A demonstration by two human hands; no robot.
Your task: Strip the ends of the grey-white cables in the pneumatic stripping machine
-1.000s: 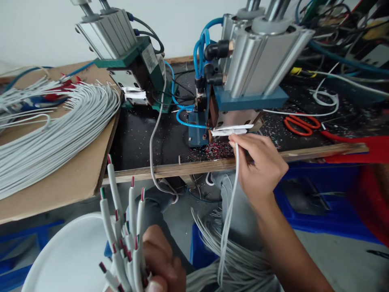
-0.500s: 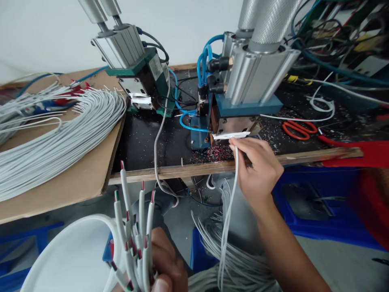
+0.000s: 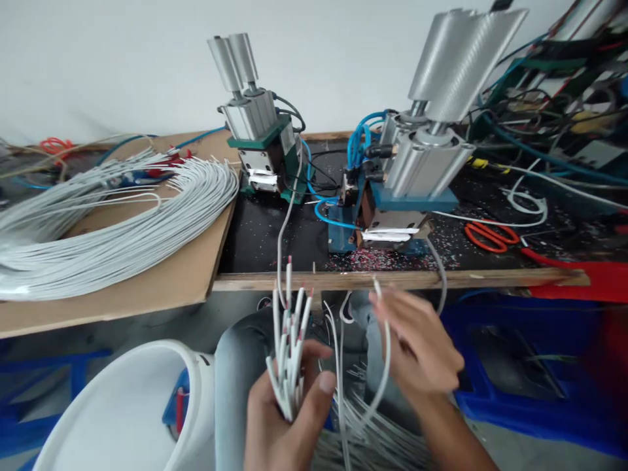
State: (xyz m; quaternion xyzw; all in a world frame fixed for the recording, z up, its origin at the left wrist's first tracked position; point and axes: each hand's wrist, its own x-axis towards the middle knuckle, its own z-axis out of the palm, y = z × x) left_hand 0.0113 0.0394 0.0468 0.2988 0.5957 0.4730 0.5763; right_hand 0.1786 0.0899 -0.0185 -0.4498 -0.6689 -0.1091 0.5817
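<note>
My left hand (image 3: 284, 418) is closed around a bunch of white cables (image 3: 290, 347) whose stripped ends show red and green cores and point upward. My right hand (image 3: 417, 347), blurred by motion, pinches a single white cable (image 3: 385, 340) just below the wooden bench edge (image 3: 392, 280). The cable hangs down toward a heap of white cables (image 3: 363, 432) by my knees. In front stands the blue pneumatic stripping machine (image 3: 397, 196), its white-taped jaw facing me. A second, green machine (image 3: 267, 147) stands further left.
A large fan of white cables (image 3: 112, 222) lies on cardboard at left. A white bucket (image 3: 132, 412) sits bottom left. Orange scissors (image 3: 488, 235) lie on the black bench top at right. Blue crates (image 3: 515, 366) stand on the floor; tangled wiring fills the far right.
My right hand pulled the single cable back from the blue machine's jaw and down below the bench edge. My left hand moved the bunch right, toward it. The view tilted up.
</note>
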